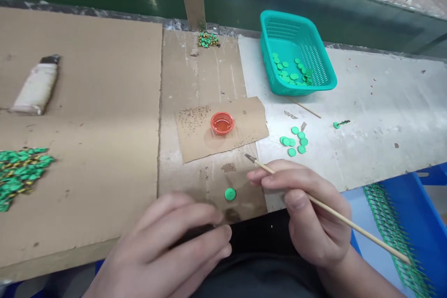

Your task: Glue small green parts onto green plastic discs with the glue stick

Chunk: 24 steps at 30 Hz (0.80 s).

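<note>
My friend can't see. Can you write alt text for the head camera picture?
A person's right hand holds a thin brush over a worktable, with the left hand bent near a single green disc. Beyond them, a small red cup of liquid sits on a cardboard piece, and a teal basket holds more green discs.

The bench (pixel 214 74) carries cardboard (pixel 104 102), discs (pixel 230 194), a basket (pixel 303 87).

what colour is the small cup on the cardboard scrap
The small cup is orange-red, showing best in the head view, the only one here.
</note>
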Each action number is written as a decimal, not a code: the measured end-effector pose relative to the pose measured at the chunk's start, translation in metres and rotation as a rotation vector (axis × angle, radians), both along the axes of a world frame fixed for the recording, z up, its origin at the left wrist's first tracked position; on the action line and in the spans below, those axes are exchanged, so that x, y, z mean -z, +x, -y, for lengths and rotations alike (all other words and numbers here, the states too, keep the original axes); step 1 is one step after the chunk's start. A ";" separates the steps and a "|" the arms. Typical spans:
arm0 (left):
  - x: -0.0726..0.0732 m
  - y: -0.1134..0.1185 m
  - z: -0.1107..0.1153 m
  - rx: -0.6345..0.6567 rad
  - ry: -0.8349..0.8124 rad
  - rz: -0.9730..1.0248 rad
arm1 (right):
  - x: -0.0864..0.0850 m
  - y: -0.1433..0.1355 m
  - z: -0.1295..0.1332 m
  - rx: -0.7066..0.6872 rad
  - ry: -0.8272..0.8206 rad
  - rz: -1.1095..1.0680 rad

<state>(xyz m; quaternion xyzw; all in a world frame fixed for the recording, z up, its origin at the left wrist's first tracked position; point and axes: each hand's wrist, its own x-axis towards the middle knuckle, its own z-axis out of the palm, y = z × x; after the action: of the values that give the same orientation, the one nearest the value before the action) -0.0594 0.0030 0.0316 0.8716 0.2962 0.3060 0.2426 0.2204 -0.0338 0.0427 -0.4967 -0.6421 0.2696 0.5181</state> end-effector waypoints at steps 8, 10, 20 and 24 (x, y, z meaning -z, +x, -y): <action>-0.014 -0.004 -0.007 -0.255 -0.218 0.093 | -0.010 0.019 0.000 -0.128 0.007 0.187; -0.017 0.002 -0.010 -0.292 -0.253 0.089 | -0.012 0.022 -0.001 -0.136 0.026 0.174; -0.019 0.032 -0.020 -0.341 -0.392 0.088 | -0.003 0.003 -0.004 0.079 0.028 -0.243; -0.018 0.034 -0.016 -0.349 -0.332 0.045 | -0.007 0.007 -0.006 0.058 0.071 -0.056</action>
<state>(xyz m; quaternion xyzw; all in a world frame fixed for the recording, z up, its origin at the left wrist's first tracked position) -0.0257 0.0193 0.0496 0.7483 0.4831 0.3099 0.3325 0.2272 -0.0281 0.0501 -0.4888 -0.6216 0.2453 0.5608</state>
